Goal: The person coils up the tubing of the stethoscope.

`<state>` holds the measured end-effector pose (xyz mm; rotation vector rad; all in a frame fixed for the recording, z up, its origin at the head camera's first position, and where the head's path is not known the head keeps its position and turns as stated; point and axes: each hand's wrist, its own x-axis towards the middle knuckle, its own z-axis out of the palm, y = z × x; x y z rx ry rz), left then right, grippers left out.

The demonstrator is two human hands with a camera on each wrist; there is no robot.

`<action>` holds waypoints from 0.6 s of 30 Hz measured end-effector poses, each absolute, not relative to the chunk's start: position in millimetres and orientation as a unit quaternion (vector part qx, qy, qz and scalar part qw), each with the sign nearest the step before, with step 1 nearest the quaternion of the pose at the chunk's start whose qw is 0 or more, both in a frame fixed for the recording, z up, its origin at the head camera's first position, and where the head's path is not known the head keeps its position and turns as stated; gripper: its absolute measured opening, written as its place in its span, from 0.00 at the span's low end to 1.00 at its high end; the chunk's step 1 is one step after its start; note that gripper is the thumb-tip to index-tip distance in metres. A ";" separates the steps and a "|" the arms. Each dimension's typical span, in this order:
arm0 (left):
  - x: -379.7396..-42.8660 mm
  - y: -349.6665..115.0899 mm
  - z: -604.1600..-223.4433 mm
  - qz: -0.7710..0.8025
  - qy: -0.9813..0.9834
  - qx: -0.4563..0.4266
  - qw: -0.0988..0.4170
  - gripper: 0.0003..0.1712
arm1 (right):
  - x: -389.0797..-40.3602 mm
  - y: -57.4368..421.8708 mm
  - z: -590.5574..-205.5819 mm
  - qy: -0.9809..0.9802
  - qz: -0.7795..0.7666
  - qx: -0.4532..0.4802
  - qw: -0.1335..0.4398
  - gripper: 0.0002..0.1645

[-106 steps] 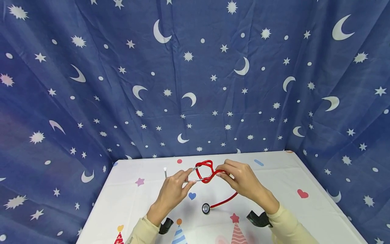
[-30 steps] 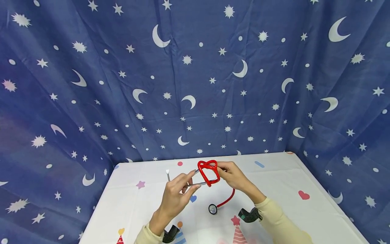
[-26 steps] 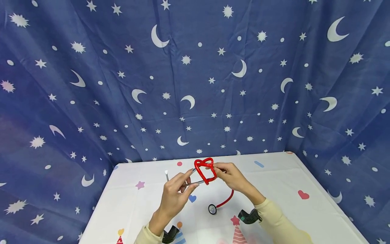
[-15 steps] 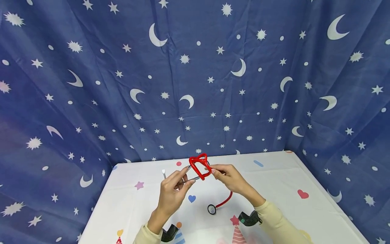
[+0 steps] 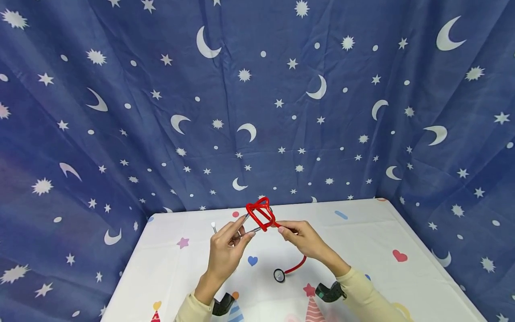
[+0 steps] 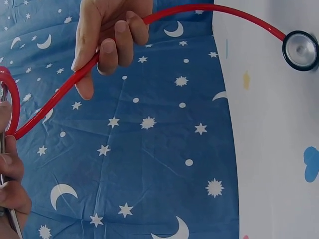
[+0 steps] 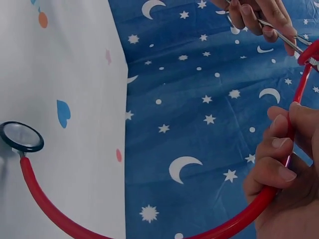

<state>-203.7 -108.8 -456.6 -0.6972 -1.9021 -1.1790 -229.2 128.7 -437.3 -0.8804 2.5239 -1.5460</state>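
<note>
A stethoscope with red tubing (image 5: 296,267) is held up above the table between both hands. My left hand (image 5: 224,256) grips its metal ear tubes (image 7: 286,37), and one pale ear tip (image 5: 213,224) sticks out behind the fingers. Just beyond those fingertips, the red tubing is looped and crossed into a knot-like shape (image 5: 250,208). On the right, my right hand (image 5: 305,239) pinches the single tube beside the loop; the right wrist view shows its fingers (image 7: 271,172) curled round it. The round chest piece (image 5: 279,275) hangs at the tube's lower end, low over the tabletop.
A white cloth with printed shapes covers the table (image 5: 173,273). Behind and at both sides hangs a blue curtain (image 5: 273,129) with moons and stars. Black wrist devices (image 5: 331,292) sit at both wrists.
Both hands have carried the looped tubing left and slightly upward. The loop has turned and looks narrower. My right hand has turned and come left; the chest piece has shifted slightly right since the first frame.
</note>
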 end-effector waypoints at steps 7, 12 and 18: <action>-205.1 -110.7 -459.8 -0.460 -0.761 -0.258 0.378 0.25 | -243.7 131.2 -469.1 0.826 -0.492 -0.276 0.018 0.20; -207.0 -111.7 -461.4 -0.449 -0.770 -0.247 0.380 0.25 | -241.8 131.0 -475.2 0.824 -0.494 -0.275 0.015 0.21; -208.9 -112.3 -466.3 -0.443 -0.782 -0.224 0.377 0.25 | -228.3 126.2 -476.4 0.836 -0.471 -0.281 -0.012 0.22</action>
